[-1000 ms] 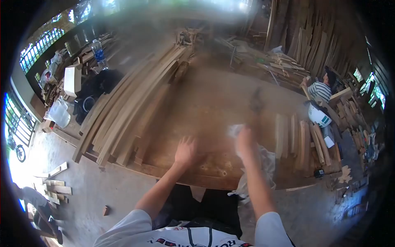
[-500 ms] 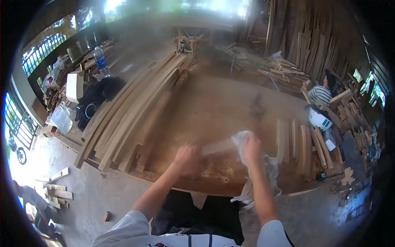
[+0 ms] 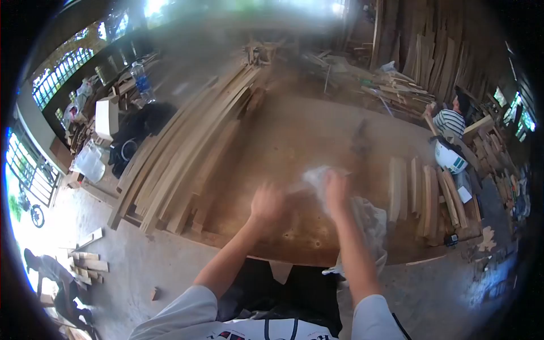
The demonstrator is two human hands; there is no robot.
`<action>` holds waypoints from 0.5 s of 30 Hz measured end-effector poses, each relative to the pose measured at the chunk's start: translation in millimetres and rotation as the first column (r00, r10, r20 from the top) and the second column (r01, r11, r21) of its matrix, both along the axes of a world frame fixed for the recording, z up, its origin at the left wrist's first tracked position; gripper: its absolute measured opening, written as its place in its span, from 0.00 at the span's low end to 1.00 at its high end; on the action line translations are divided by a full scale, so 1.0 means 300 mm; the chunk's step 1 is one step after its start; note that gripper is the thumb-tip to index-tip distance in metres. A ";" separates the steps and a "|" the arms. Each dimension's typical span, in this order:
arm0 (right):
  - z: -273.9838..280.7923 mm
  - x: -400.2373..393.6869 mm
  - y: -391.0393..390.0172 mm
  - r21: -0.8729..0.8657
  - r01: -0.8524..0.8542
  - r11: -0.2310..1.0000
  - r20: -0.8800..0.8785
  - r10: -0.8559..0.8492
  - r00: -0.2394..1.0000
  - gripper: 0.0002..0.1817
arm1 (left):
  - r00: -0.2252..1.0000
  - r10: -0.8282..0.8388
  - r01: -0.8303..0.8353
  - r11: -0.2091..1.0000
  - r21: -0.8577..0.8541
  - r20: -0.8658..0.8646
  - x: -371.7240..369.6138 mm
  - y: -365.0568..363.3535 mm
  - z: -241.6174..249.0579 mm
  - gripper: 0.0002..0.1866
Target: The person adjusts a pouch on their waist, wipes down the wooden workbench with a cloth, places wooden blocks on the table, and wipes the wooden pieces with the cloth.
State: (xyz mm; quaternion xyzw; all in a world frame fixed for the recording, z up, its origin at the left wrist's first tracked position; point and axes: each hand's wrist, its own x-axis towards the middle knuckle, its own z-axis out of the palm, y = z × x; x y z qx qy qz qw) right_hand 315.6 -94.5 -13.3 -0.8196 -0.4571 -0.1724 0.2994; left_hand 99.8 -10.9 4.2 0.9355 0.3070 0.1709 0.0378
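Observation:
Over the brown wooden table [image 3: 317, 122], my left hand [image 3: 268, 202] is closed, blurred by motion, with a thin part of translucent plastic stretching from it toward the right. My right hand [image 3: 337, 190] is closed on the bunched whitish plastic [image 3: 317, 178]. More of this crumpled plastic [image 3: 371, 226] hangs beside my right forearm and over the table's front edge. Both hands are above the table's near part, a short distance apart.
Long wooden strips [image 3: 187, 147] lie along the table's left side. Short wood pieces [image 3: 398, 190] and a white helmet [image 3: 450, 156] are at the right. A person in a striped top [image 3: 450, 122] is beyond the helmet; another person [image 3: 56, 277] is at lower left.
My hands have come closer together and a little farther forward, and the plastic between them spans a shorter gap. At lower left, the other person shows more fully.

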 end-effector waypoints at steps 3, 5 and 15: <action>0.039 -0.192 0.004 0.047 -0.223 0.974 0.002 0.223 0.975 0.10 | 0.995 -0.084 0.086 0.996 0.034 -0.060 -0.020 0.054 -0.012 0.26; 0.059 -0.240 -0.015 0.039 -0.300 0.953 0.038 0.299 0.954 0.09 | 0.982 -0.133 0.136 0.990 0.017 -0.137 -0.040 0.104 -0.008 0.26; 0.040 -0.106 0.012 -0.115 -0.187 0.976 0.070 0.196 0.978 0.10 | 0.989 -0.144 0.136 0.981 -0.135 -0.047 -0.039 0.081 0.026 0.24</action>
